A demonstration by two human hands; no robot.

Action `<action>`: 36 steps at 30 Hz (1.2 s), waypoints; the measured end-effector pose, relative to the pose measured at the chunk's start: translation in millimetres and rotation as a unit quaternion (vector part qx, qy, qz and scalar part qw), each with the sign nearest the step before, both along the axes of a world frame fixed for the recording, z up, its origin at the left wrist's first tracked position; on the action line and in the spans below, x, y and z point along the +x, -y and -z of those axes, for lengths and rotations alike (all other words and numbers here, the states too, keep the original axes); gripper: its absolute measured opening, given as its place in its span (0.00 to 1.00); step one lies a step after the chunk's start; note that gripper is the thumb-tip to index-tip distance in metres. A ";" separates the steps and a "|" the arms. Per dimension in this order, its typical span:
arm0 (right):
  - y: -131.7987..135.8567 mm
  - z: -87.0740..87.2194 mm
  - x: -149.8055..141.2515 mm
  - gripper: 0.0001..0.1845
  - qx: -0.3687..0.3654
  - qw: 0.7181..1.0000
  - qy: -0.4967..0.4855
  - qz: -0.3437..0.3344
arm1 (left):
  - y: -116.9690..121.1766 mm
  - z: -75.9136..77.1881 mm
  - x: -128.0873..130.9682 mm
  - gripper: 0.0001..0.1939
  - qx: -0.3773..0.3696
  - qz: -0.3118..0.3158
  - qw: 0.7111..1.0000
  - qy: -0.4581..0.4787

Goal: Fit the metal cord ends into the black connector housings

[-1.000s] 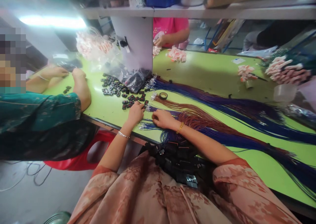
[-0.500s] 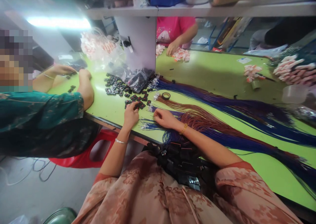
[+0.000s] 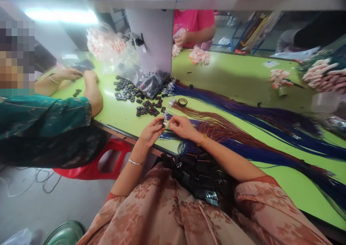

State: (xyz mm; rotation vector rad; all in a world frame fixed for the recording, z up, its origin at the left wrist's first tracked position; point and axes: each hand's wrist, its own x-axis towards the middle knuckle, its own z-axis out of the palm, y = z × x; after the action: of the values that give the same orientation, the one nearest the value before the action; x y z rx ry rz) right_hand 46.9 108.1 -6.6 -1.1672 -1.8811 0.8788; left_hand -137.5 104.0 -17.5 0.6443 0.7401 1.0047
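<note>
As your left hand (image 3: 151,132) returns from the pile (image 3: 147,108), one black piece (image 3: 162,123) arrives

Black piece: clamped in left fingertips; picking-up apparently done.
Pile: beyond those fingers.
Right hand (image 3: 183,127): fingers together, just beside the piece; contents, cannot tell.

1. Near the worktop's (image 3: 229,72) front edge, the black connector (image 3: 163,122) is partly covered by the left hand (image 3: 150,134).
2. What, if anything, is pinched by the right hand (image 3: 183,127) cannot be discerned.
3. The far wire bundle (image 3: 270,121) is cut off by the view's right edge.
</note>
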 end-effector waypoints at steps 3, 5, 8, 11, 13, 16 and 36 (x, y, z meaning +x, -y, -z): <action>0.8 -1.4 -0.5 0.06 0.000 1.000 0.009 0.001 | 0.3 3.7 0.7 0.19 -0.002 0.005 1.000 0.004; 0.7 -1.6 -0.8 0.07 -0.003 1.000 0.017 0.002 | 0.8 5.7 0.8 0.20 -0.002 0.011 1.000 0.000; 0.0 -0.3 -0.9 0.08 0.006 0.999 0.036 0.002 | 2.0 6.7 1.1 0.21 0.004 0.018 1.000 -0.011; -0.6 1.5 -0.9 0.09 0.019 0.999 0.050 0.000 | 3.4 5.4 1.7 0.21 0.008 0.014 1.000 -0.026; -0.5 1.6 -1.1 0.09 0.019 0.998 0.054 -0.001 | 4.1 4.3 1.8 0.21 0.009 0.011 0.999 -0.036; 0.1 -0.1 -1.6 0.09 0.011 0.998 0.057 -0.005 | 4.6 3.8 1.6 0.22 0.016 0.010 0.999 -0.051; 1.0 -2.9 -2.1 0.07 0.088 0.980 0.169 -0.064 | 11.0 5.7 16.6 0.22 0.008 -0.082 0.990 -0.114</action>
State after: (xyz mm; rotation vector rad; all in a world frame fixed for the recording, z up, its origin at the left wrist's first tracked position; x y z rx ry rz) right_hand 44.8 107.1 -3.7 -1.1505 -2.2795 0.5912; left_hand -120.8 93.0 -23.2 0.7289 0.9999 1.0984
